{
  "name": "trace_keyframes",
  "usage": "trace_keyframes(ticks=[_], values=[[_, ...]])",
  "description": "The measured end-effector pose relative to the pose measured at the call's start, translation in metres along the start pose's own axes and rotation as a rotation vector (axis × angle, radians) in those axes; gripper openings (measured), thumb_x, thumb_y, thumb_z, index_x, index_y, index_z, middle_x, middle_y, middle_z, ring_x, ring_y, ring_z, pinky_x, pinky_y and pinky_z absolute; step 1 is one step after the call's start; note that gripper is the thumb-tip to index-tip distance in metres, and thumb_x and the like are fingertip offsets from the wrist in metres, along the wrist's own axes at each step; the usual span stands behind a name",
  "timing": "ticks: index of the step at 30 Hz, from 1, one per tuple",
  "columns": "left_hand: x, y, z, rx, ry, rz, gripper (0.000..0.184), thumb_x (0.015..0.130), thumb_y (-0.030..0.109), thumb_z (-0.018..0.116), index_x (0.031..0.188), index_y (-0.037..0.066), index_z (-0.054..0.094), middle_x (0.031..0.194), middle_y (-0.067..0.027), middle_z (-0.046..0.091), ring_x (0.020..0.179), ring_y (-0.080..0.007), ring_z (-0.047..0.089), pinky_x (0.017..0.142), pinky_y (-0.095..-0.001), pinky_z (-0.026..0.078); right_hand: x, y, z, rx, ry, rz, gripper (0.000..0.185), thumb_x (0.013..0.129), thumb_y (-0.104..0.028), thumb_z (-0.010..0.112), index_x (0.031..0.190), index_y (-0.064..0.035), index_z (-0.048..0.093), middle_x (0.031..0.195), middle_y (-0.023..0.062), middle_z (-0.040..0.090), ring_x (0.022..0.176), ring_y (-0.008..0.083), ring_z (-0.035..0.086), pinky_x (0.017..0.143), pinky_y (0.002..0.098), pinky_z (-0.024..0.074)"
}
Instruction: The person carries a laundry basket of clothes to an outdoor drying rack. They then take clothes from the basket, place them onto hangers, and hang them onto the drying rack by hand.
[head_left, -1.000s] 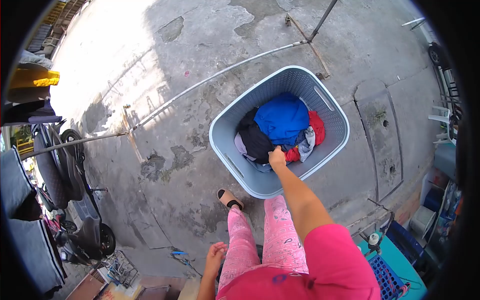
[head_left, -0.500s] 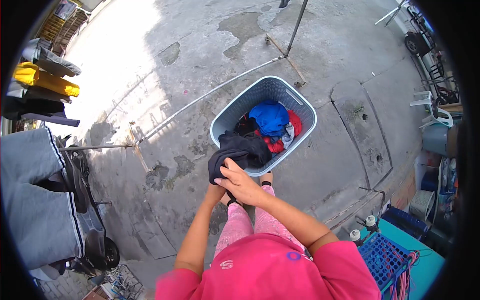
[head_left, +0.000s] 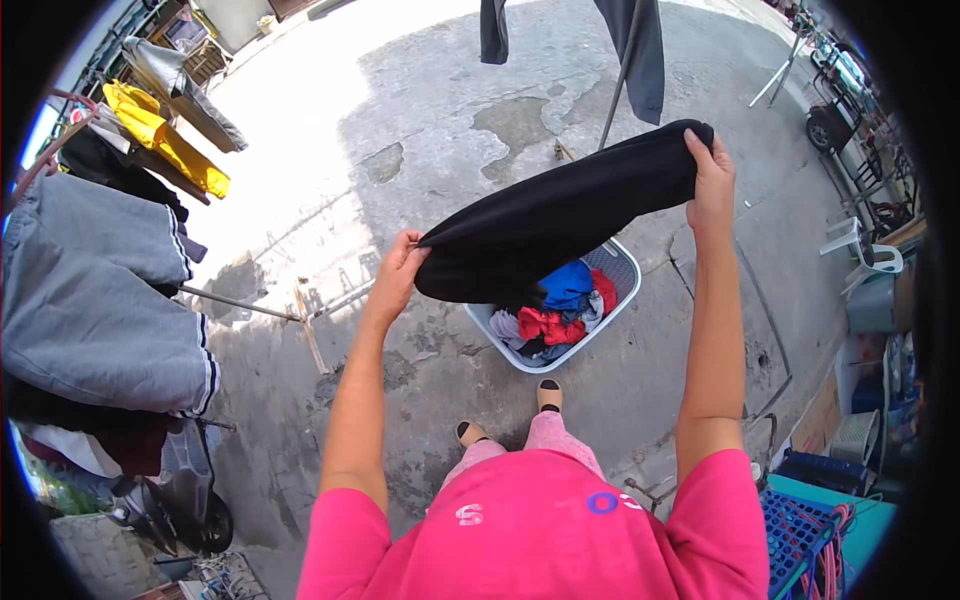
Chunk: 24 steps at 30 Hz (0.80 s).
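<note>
A black piece of clothing (head_left: 560,215) is stretched out in the air between my two hands; its exact kind I cannot tell. My left hand (head_left: 398,275) pinches its lower left end. Higher up, my right hand (head_left: 711,180) grips the right end. Below the cloth stands a grey laundry basket (head_left: 625,290), partly hidden by it. Inside lie a blue garment (head_left: 568,287), a red garment (head_left: 548,327) and some pale and dark clothes.
Grey shorts (head_left: 100,290) with striped hems hang at the left, near yellow clothing (head_left: 160,135). Dark trousers (head_left: 635,60) hang ahead beside a metal pole (head_left: 618,90). A white plastic chair (head_left: 865,245) and a blue plastic crate (head_left: 795,530) stand at the right.
The black garment has come up out of the basket area and spread wide. My hands, close together before, have moved apart and upward, the right one farthest.
</note>
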<state>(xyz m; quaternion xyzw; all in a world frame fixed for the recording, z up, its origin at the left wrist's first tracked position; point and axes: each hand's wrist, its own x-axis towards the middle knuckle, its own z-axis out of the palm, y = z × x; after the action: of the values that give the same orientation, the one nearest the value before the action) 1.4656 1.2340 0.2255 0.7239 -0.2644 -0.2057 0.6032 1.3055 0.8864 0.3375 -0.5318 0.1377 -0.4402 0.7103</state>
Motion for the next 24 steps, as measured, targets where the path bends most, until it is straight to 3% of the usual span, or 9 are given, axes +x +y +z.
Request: trace_keyframes(ticks=[5, 6, 7, 9, 10, 12, 16, 20, 24], values=[[0.005, 0.075, -0.024, -0.455, -0.097, -0.030, 0.015, 0.090, 0.018, 0.049, 0.100, 0.006, 0.048, 0.090, 0.0002, 0.055, 0.080, -0.0051, 0.053, 0.071, -0.0195, 0.042, 0.050, 0.015, -0.043, 0.220, 0.087, 0.231, 0.018, 0.082, -0.008, 0.058, 0.098, 0.0010, 0.055, 0.080, 0.0081, 0.063, 0.069, 0.0200, 0.063, 0.066, 0.0287, 0.0510], [0.005, 0.089, -0.022, -0.505, -0.109, -0.037, 0.016, 0.091, 0.017, 0.048, 0.101, 0.006, 0.047, 0.091, -0.0019, 0.056, 0.081, -0.0057, 0.055, 0.071, -0.0203, 0.046, 0.067, 0.028, -0.060, 0.280, -0.056, 0.253, 0.042, 0.084, -0.016, 0.057, 0.119, 0.0015, 0.042, 0.101, 0.0153, 0.059, 0.092, 0.0272, 0.060, 0.078, 0.0376, 0.0490], [0.005, 0.104, -0.016, -0.502, -0.105, -0.030, 0.016, 0.091, 0.017, 0.048, 0.101, 0.006, 0.047, 0.091, -0.0019, 0.056, 0.081, -0.0057, 0.055, 0.071, -0.0203, 0.046, 0.055, 0.019, -0.040, 0.284, -0.061, 0.249, 0.042, 0.084, -0.016, 0.057, 0.119, 0.0015, 0.042, 0.101, 0.0153, 0.059, 0.092, 0.0272, 0.060, 0.078, 0.0376, 0.0490], [0.005, 0.129, -0.002, -0.785, -0.057, -0.077, 0.015, 0.090, 0.014, 0.047, 0.102, 0.005, 0.044, 0.090, -0.0053, 0.057, 0.081, -0.0108, 0.059, 0.071, -0.0258, 0.052, 0.016, 0.007, 0.011, 0.229, 0.044, 0.145, 0.062, 0.085, -0.025, 0.056, 0.133, -0.0019, 0.024, 0.126, 0.0195, 0.042, 0.117, 0.0291, 0.043, 0.092, 0.0445, 0.0391], [0.007, 0.134, 0.001, -0.784, -0.045, -0.077, 0.015, 0.090, 0.014, 0.047, 0.102, 0.005, 0.044, 0.090, -0.0053, 0.057, 0.081, -0.0108, 0.059, 0.071, -0.0258, 0.052, -0.007, 0.000, 0.033, -0.063, -0.039, 0.145, 0.074, 0.086, -0.032, 0.055, 0.138, -0.0049, 0.012, 0.138, 0.0192, 0.026, 0.128, 0.0285, 0.026, 0.098, 0.0472, 0.0297], [0.012, 0.142, 0.007, -0.966, -0.347, 0.044, 0.016, 0.089, 0.011, 0.047, 0.102, 0.003, 0.040, 0.088, -0.0077, 0.057, 0.081, -0.0166, 0.061, 0.070, -0.0314, 0.055, -0.047, 0.021, 0.061, -0.239, -0.240, -0.074, 0.067, 0.084, -0.032, 0.059, 0.134, -0.0051, 0.025, 0.134, 0.0167, 0.035, 0.120, 0.0240, 0.038, 0.092, 0.0332, 0.0358], [-0.002, 0.194, 0.034, -0.980, -0.177, 0.097, 0.006, 0.089, 0.009, 0.049, 0.090, 0.004, 0.046, 0.084, -0.0048, 0.057, 0.069, -0.0147, 0.061, 0.062, -0.0247, 0.056, -0.185, 0.069, 0.086, -0.330, -0.377, -0.461, 0.056, 0.074, -0.040, 0.066, 0.110, -0.0054, 0.040, 0.107, 0.0140, 0.046, 0.093, 0.0215, 0.047, 0.074, 0.0295, 0.0409], [0.001, 0.219, 0.023, -1.020, -0.073, 0.357, 0.006, 0.089, 0.008, 0.048, 0.092, 0.003, 0.045, 0.087, -0.0070, 0.056, 0.077, -0.0168, 0.062, 0.071, -0.0277, 0.055, -0.303, 0.101, 0.079, -0.357, -0.710, -0.187, 0.075, 0.063, -0.047, 0.073, 0.112, -0.0041, 0.037, 0.118, 0.0205, 0.040, 0.108, 0.0337, 0.044, 0.087, 0.0403, 0.0392], [0.031, 0.187, -0.001, -0.723, 0.061, 0.345, 0.027, 0.089, 0.014, 0.050, 0.109, 0.000, 0.040, 0.106, -0.0127, 0.052, 0.103, -0.0223, 0.053, 0.088, -0.0359, 0.045, -0.314, 0.105, 0.100, -0.351, -0.803, 0.544, 0.041, 0.079, -0.013, 0.059, 0.113, 0.0012, 0.043, 0.112, 0.0177, 0.052, 0.106, 0.0294, 0.051, 0.089, 0.0327, 0.0398]])
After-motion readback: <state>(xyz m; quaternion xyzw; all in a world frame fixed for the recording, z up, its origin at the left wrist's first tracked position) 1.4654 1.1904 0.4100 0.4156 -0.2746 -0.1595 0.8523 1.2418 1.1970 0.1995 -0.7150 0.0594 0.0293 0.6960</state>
